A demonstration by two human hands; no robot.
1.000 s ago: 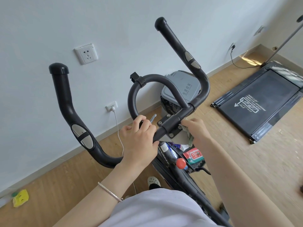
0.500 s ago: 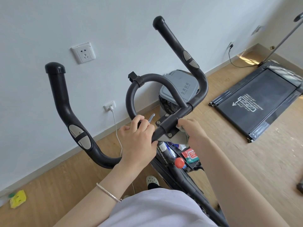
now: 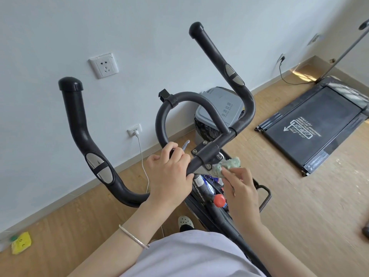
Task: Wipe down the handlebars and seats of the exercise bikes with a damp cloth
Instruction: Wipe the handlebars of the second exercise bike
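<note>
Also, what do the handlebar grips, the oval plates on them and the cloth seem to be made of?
Handlebar grips: probably foam or rubber, matte black, faintly pebbled. Oval plates: likely polished metal, silver with bright reflections. Cloth: soft fabric, pale green, fuzzy and crumpled, held by the right hand.

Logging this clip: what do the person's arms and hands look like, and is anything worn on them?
Both forearms are bare, with no sleeves or gloves in view. The left hand has a thin silver bangle round its wrist. The right hand and its wrist show no ring, watch or band that I can see. A pale, whitish garment shows at the bottom edge of the head view.
</note>
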